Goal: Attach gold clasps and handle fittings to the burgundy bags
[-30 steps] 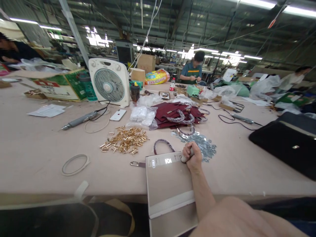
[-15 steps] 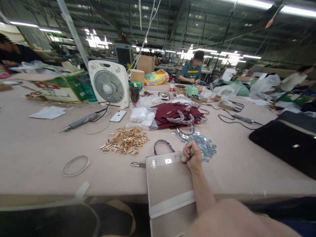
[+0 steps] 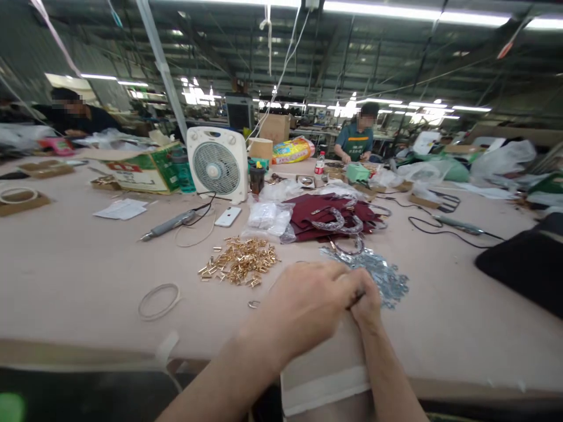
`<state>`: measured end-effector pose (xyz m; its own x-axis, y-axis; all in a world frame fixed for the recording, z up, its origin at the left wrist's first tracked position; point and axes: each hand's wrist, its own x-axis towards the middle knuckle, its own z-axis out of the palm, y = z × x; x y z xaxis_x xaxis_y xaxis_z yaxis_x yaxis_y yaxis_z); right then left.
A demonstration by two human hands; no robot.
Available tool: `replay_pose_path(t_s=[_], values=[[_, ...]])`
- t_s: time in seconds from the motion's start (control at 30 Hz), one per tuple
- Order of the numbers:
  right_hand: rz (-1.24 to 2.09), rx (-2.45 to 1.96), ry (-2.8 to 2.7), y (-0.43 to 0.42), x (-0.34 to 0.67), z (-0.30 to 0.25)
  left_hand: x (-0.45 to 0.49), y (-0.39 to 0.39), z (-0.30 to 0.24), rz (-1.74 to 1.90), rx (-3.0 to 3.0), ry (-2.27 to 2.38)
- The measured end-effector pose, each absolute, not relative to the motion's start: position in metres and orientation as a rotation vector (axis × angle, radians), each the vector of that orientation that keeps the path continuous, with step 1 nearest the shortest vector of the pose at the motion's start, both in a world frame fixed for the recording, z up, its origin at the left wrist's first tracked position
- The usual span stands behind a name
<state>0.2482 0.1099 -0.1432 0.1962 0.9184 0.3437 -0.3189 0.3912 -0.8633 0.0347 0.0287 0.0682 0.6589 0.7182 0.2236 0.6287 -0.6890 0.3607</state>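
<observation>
My left hand (image 3: 303, 302) reaches across a beige bag panel (image 3: 328, 366), its fingers bent and closed beside my right hand. My right hand (image 3: 367, 298) is curled in a fist over the panel's far right corner. Something small and dark shows between the two hands, too covered to name. The panel hangs partly over the table's front edge, and my left hand hides its upper part. A small metal buckle (image 3: 254, 304) peeks out left of my left hand. Beyond my right hand lies a pile of thin silver metal plates (image 3: 389, 275).
Gold metal fittings (image 3: 240, 261) lie heaped left of the hands, near a tape roll (image 3: 159, 301). Behind are maroon bag pieces (image 3: 308, 217), a phone (image 3: 229, 216), an electric screwdriver (image 3: 169, 225) and a fan (image 3: 217, 164). A co-worker (image 3: 355, 138) sits across.
My left hand has come into view and moved over the panel to my right hand. Earlier, my right hand alone gripped a pale rounded object there. The view has turned slightly left.
</observation>
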Motion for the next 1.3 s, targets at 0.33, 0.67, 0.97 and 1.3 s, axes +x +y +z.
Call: replay_pose_path(t_s=[0.33,0.67,0.97,1.3], values=[[1.108,-0.648,-0.879,0.116,0.251,-0.15,0.031,0.093,-0.101,0.411,2.483,1.277],[0.985,-0.656,-0.849,0.104,0.245,-0.128,0.03,0.101,-0.13,0.699,2.169,1.27],[0.888,-0.531,-0.854,0.078,0.195,-0.127,0.033,0.106,-0.139,0.75,2.076,1.321],[0.798,-0.589,-0.886,0.071,0.184,-0.13,0.035,0.104,-0.137,0.73,2.091,1.343]])
